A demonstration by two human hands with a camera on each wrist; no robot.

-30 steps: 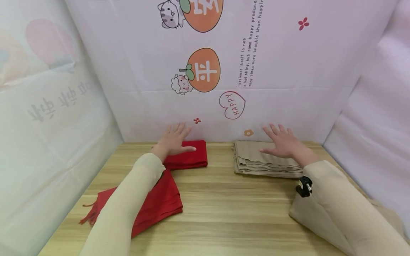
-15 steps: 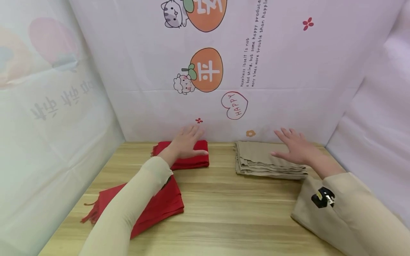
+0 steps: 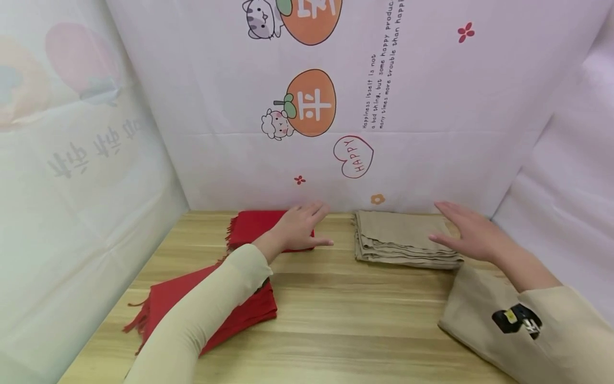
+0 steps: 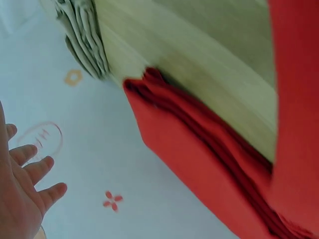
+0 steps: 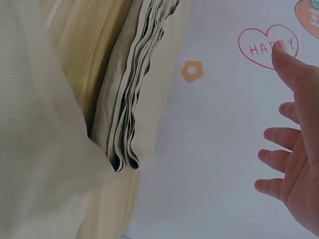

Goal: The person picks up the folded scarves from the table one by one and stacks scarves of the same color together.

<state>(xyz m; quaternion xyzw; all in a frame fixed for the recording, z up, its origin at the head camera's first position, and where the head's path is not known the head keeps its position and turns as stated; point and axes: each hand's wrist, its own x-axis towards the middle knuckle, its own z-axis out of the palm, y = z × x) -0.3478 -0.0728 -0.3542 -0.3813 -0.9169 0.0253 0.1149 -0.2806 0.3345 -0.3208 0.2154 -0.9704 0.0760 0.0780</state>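
Note:
My left hand (image 3: 298,226) hovers by the right end of a folded red scarf (image 3: 254,226) with a fringed left edge, at the back of the table. Its fingers (image 4: 42,172) are spread and hold nothing. A second red scarf (image 3: 172,293), fringed too, lies front left, partly behind my left sleeve. Over the right end of a folded beige cloth (image 3: 398,229) is my right hand (image 3: 472,234), likewise holding nothing, its fingers (image 5: 276,159) apart. Another beige cloth (image 3: 472,314) lies front right, partly covered by my right forearm. The left wrist view shows the folded red scarf (image 4: 189,164) close up.
A white printed sheet (image 3: 230,160) rises behind the wooden table (image 3: 336,330). Similar white sheets stand along the left (image 3: 86,213) and right (image 3: 571,202) sides. A black clip-like device (image 3: 518,320) is on my right sleeve.
Both hands have moved rightward and a little nearer. The left hand has slid off most of the back red scarf, baring its fringe. The scarves and beige cloths stay where they were.

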